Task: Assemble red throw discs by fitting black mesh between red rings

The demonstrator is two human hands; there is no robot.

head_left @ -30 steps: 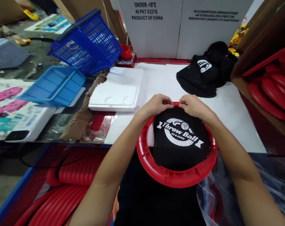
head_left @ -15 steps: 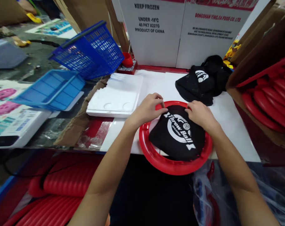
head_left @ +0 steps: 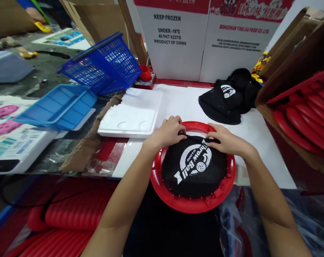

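A red plastic ring point(head_left: 193, 207) lies near the table's front edge, small pegs showing along its inner rim. Across its opening is a black mesh cloth point(head_left: 195, 182) with a white "Throw Ball" print, which runs slanting up to the right. My left hand point(head_left: 172, 132) is closed on the cloth's far edge at the upper left, fingers curled over the ring. At the upper right, my right hand point(head_left: 228, 142) pinches the same far edge between thumb and fingers. The cloth's far edge is slightly raised between both hands; part of the ring's sides is hidden by them.
More black printed cloths point(head_left: 226, 96) lie in a heap at the back right. A white foam piece point(head_left: 131, 114) sits left of the ring. Blue baskets point(head_left: 103, 67) stand farther left. At right, a cardboard box point(head_left: 271, 132) holds several red rings point(head_left: 298, 132).
The black cloth has turned within the ring, its print now slanting up rightward instead of down. More lower pegs show. Both hands have shifted with the cloth's far edge.
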